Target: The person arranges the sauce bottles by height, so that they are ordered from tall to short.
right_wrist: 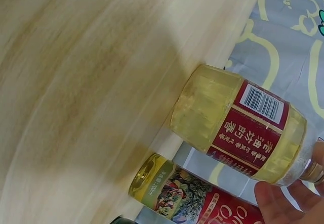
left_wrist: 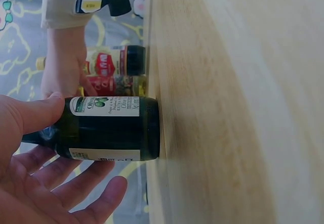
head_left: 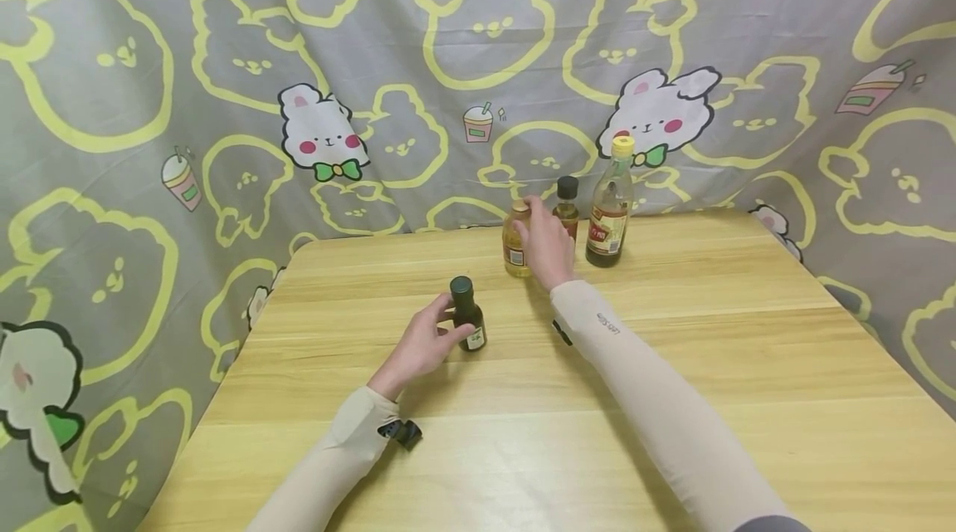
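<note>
On the near side of the wooden table, my left hand (head_left: 426, 341) holds a small dark green olive oil bottle (head_left: 465, 308), which is upright. The left wrist view shows the thumb against its shoulder and the fingers loosely round the other side, the little finger free. Farther back, my right hand (head_left: 548, 246) grips the neck of a squat bottle of yellow oil (right_wrist: 217, 107) with a red label, just below its cap. Beside that hand stands a slim black-capped oil bottle (head_left: 568, 208), partly hidden by it in the head view.
A tall yellow-capped bottle (head_left: 608, 225) of dark liquid stands to the right of the slim one, near the back edge. The wooden table (head_left: 709, 308) runs up to a grey patterned curtain (head_left: 418, 34) behind and at both sides.
</note>
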The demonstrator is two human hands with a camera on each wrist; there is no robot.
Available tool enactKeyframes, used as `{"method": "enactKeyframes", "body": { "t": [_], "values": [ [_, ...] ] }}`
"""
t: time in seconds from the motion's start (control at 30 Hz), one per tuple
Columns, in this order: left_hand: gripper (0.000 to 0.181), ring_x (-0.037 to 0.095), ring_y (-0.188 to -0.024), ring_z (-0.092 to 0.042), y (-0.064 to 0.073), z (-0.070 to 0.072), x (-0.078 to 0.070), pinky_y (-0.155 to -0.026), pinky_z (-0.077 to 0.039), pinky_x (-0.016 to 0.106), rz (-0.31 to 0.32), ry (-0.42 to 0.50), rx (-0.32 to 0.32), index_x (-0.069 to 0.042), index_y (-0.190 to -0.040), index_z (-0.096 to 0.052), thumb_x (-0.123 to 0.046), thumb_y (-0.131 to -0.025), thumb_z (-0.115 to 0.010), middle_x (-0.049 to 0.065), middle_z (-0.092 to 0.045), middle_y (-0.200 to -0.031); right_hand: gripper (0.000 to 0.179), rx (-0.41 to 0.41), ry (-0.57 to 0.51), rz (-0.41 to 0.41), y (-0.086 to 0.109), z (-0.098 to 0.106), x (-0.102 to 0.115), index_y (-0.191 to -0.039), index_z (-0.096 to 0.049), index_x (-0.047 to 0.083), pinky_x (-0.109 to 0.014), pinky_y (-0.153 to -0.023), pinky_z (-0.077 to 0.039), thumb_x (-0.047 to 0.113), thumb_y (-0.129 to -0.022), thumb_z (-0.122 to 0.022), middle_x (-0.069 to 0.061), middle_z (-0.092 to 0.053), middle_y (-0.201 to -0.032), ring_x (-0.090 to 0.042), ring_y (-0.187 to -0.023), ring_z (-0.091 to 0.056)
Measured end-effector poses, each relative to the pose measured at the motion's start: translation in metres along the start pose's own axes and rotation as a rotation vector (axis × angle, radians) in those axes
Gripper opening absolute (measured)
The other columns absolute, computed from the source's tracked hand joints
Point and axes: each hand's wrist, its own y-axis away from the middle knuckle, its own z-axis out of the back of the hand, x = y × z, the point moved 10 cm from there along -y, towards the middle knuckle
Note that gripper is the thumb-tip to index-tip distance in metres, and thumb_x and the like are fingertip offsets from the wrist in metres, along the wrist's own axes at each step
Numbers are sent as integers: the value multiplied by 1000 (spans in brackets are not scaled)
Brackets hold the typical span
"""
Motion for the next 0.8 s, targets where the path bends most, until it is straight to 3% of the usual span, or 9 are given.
{"method": "enactKeyframes", "body": {
  "t": [0.27,0.6,0.8],
  "values": [
    [42,34,-133,-57,0,0,0,-100,-56,47,-3,2,-4,-17,-135,-60,-20,-96,-73,11,-63,-140,46,2,18,52,-1,0,1,-143,-49,16,-53,-69,-57,34,-103,-62,-12,-70,-124,-37,-97,-69],
    [42,34,-134,-56,-1,-1,3,-101,-56,46,12,3,7,-18,-135,-59,-21,-96,-73,11,-62,-141,51,29,22,90,3,5,-2,-146,-49,13,-53,-84,-59,33,-102,-64,-14,-66,-134,-37,-102,-69],
    [42,34,-131,-58,-1,-1,2,-97,-58,43,5,20,11,-17,-136,-59,-19,-96,-73,13,-62,-141,52,0,10,113,13,20,-3,-145,-51,15,-49,-75,-60,33,-100,-68,-11,-68,-130,-33,-103,-69]
  ]
}}
